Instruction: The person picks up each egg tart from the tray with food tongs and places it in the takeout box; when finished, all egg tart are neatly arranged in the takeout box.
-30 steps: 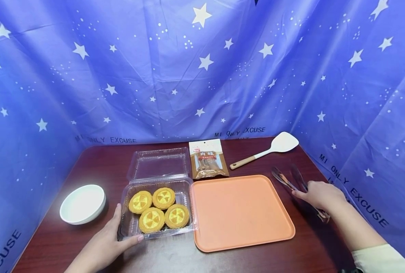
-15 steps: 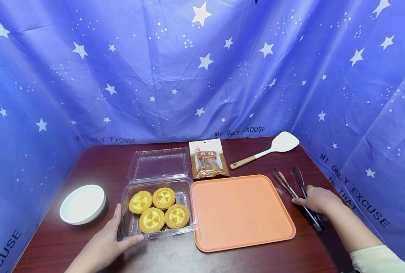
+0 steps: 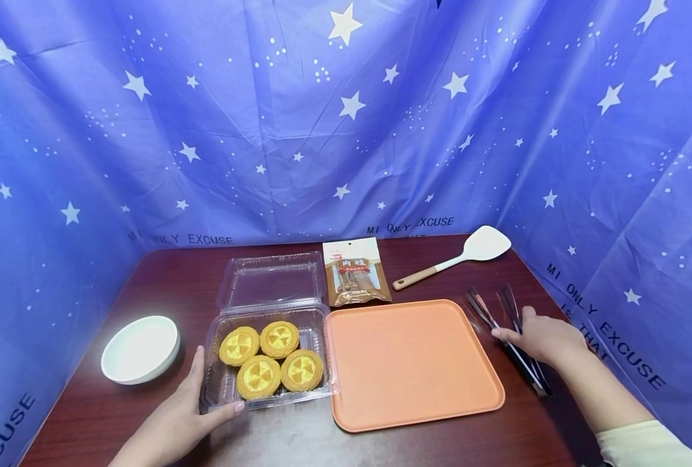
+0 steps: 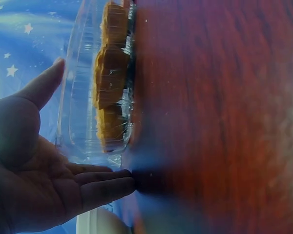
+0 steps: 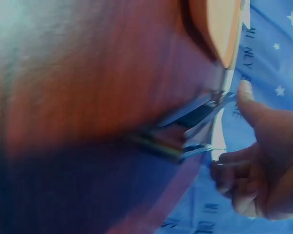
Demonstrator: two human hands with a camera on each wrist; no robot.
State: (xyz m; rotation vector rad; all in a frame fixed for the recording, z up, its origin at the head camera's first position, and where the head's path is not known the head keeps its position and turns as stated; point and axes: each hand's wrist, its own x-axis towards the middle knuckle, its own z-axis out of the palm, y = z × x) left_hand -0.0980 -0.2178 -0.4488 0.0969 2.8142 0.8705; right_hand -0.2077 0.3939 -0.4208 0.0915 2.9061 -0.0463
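Note:
My left hand [image 3: 176, 412] stands at the near left corner of an open clear plastic box [image 3: 220, 386]. Its thumb lies along the front edge and its straight fingers along the left side. Several yellow egg tarts [image 3: 259, 377] sit in the box, seen side-on in the left wrist view. At the right of the table, metal tongs [image 3: 521, 363] lie with their arms spread. My right hand [image 3: 547, 336] hovers over them, thumb stretched to the left. In the right wrist view, the thumb and loosely curled fingers stand apart from the tongs [image 5: 198, 117].
An orange tray [image 3: 412, 366] lies right of the box. Behind it are a brown and white packet [image 3: 356, 272] and a white spatula [image 3: 482, 245] with a wooden handle. A white bowl [image 3: 140, 350] stands at the left. Starry blue cloth [image 3: 299, 130] surrounds the table.
The tongs have come down onto the table and their near end now shows. My right hand has loosened from them, its thumb moving out to the left. The left hand stays at the box.

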